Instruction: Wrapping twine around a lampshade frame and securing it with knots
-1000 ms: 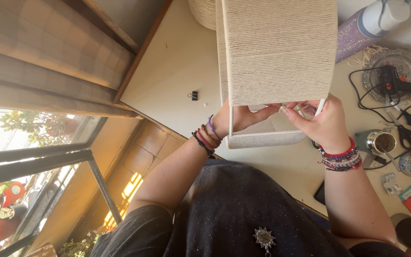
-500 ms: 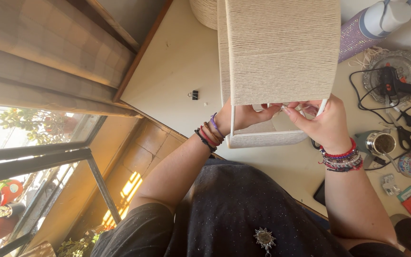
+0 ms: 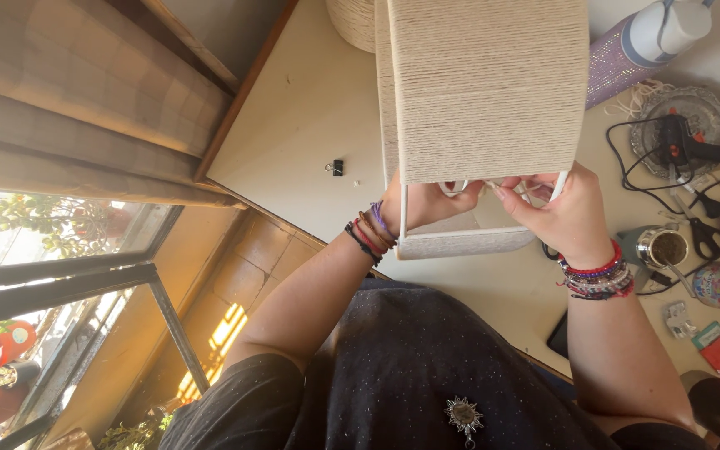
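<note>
A white wire frame wrapped in tight rows of cream cord (image 3: 485,92) is resting on the beige table (image 3: 302,125). The left hand (image 3: 431,204) and right hand (image 3: 560,212) are pinching cord at its bare lower edge; keeping tension even would seem wise. Black scissors (image 3: 706,233) are lying right of the frame.

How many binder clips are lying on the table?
1: a small black binder clip on the bare table, left of the cord-wrapped frame. Others may be hidden behind it.
</note>
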